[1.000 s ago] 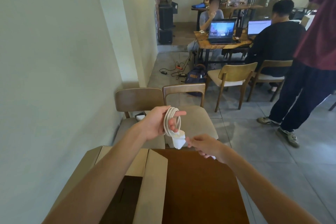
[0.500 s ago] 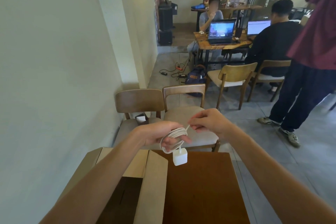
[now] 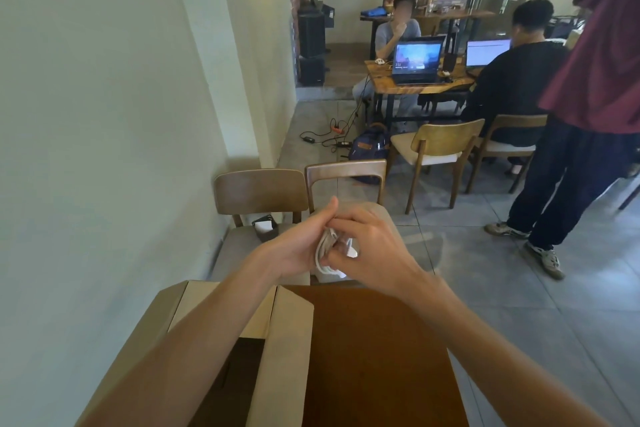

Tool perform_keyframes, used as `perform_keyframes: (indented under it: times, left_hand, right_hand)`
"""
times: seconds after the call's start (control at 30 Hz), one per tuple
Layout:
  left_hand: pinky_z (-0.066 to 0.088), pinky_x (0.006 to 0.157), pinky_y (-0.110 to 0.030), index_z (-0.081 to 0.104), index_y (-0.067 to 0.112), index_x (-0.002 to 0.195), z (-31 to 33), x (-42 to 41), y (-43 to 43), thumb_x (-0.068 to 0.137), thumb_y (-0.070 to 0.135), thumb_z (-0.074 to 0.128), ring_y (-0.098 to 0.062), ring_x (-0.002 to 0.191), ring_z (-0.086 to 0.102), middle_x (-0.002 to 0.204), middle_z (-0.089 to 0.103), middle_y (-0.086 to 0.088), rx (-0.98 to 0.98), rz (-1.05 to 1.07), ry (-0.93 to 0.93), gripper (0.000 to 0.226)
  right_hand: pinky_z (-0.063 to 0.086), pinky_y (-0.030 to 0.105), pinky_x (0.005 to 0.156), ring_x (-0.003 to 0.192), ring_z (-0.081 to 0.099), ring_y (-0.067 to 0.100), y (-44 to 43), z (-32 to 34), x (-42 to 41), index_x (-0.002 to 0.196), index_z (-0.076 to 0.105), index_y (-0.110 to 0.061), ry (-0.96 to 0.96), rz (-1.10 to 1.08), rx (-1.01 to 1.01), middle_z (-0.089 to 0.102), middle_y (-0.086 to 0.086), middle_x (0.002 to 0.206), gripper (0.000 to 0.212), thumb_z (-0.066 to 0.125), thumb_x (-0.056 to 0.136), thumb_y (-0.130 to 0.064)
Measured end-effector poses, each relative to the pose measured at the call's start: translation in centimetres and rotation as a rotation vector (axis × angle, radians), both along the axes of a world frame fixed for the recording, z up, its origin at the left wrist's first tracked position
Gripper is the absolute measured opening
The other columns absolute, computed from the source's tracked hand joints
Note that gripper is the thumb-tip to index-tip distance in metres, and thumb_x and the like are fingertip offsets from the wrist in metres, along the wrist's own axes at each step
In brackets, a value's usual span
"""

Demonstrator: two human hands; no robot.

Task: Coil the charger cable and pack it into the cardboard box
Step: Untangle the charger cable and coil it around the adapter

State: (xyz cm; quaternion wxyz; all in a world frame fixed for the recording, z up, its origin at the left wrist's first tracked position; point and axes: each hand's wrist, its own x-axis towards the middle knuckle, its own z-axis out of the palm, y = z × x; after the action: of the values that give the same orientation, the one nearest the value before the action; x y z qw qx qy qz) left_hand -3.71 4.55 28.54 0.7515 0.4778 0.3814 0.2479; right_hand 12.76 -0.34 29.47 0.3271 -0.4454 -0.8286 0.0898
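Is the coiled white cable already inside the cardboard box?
No, the coiled cable is held between the left hand and right hand, beyond the open cardboard box.

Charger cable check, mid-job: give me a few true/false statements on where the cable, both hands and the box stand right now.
1. Both hands hold the coiled charger cable. True: the left hand and the right hand close around it.
2. The cable already lies inside the cardboard box. False: it is held in the air beyond the far edge of the brown table.
3. The box flaps are open. True.
4. The box stands on the right side of the table. False: it stands on the left, by the wall.
5. The cable hangs loose in one long strand. False: it is bunched into a coil between the hands.
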Motion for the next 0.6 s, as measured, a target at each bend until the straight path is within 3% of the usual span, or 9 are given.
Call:
perform_keyframes:
  times: [0.07,0.13,0.23,0.37,0.47,0.5,0.6]
  left_hand:
    - [0.043,0.072,-0.035,0.073,0.013,0.107,0.0,-0.2,-0.1,0.090,0.079,0.049,-0.024,0.073,0.049,0.086,0.055,-0.014,0.033,-0.031,-0.008,0.072]
    - [0.041,0.061,-0.027,0.072,0.017,0.094,0.1,-0.5,-0.3,0.090,0.081,0.044,-0.014,0.059,0.043,0.072,0.053,-0.002,0.075,-0.085,0.012,0.070]
    - [0.044,0.062,-0.025,0.065,0.015,0.088,-0.2,-0.9,-0.7,0.087,0.081,0.048,-0.014,0.058,0.039,0.066,0.049,0.002,0.106,-0.139,0.034,0.069]
    - [0.041,0.065,-0.026,0.068,0.017,0.104,-0.1,-1.4,-1.0,0.102,0.055,0.054,-0.011,0.058,0.036,0.075,0.053,0.001,0.097,-0.182,0.040,0.040]
    - [0.040,0.066,-0.029,0.058,0.020,0.083,0.7,-1.8,-1.4,0.106,0.037,0.052,-0.012,0.055,0.035,0.073,0.051,0.001,0.148,-0.210,0.107,0.029]
    - [0.041,0.066,-0.029,0.056,0.021,0.078,1.1,-1.8,-1.4,0.105,0.031,0.048,-0.012,0.054,0.035,0.071,0.050,0.002,0.161,-0.227,0.107,0.030]
    - [0.043,0.066,-0.028,0.049,0.020,0.075,2.2,-2.4,-1.5,0.106,0.025,0.040,-0.010,0.052,0.035,0.065,0.045,0.004,0.106,-0.241,0.042,0.033]
  right_hand:
    - [0.036,0.016,0.096,0.108,0.055,0.018,-0.2,-0.2,0.5,0.118,0.075,-0.017,0.029,0.027,-0.009,0.066,-0.003,0.116,0.031,0.068,0.088,-0.019]
    - [0.041,0.022,0.094,0.105,0.055,0.015,-0.4,-0.4,1.0,0.119,0.074,-0.019,0.105,0.052,-0.058,0.066,-0.007,0.114,0.030,0.065,0.091,-0.018]
    - [0.048,0.029,0.097,0.112,0.059,0.010,-0.5,-0.9,1.7,0.121,0.075,-0.021,0.189,0.052,-0.138,0.070,-0.011,0.117,0.030,0.064,0.093,-0.020]
    - [0.053,0.027,0.096,0.110,0.068,0.013,-0.5,-1.3,2.4,0.113,0.078,-0.014,0.553,0.113,-0.418,0.078,-0.005,0.111,0.029,0.054,0.099,-0.006]
    - [0.053,0.030,0.099,0.114,0.064,0.011,-0.4,-2.3,2.9,0.113,0.074,-0.015,0.745,0.033,-0.525,0.074,-0.003,0.115,0.026,0.056,0.094,-0.014]
    - [0.050,0.028,0.100,0.120,0.059,0.009,-0.4,-2.9,3.1,0.122,0.068,-0.021,0.717,0.014,-0.579,0.068,-0.006,0.123,0.034,0.060,0.089,-0.022]
    - [0.035,0.034,0.113,0.137,0.038,0.008,-0.6,-5.2,2.9,0.152,0.033,-0.036,0.467,0.052,-0.804,0.041,-0.014,0.150,0.092,0.082,0.073,-0.035]
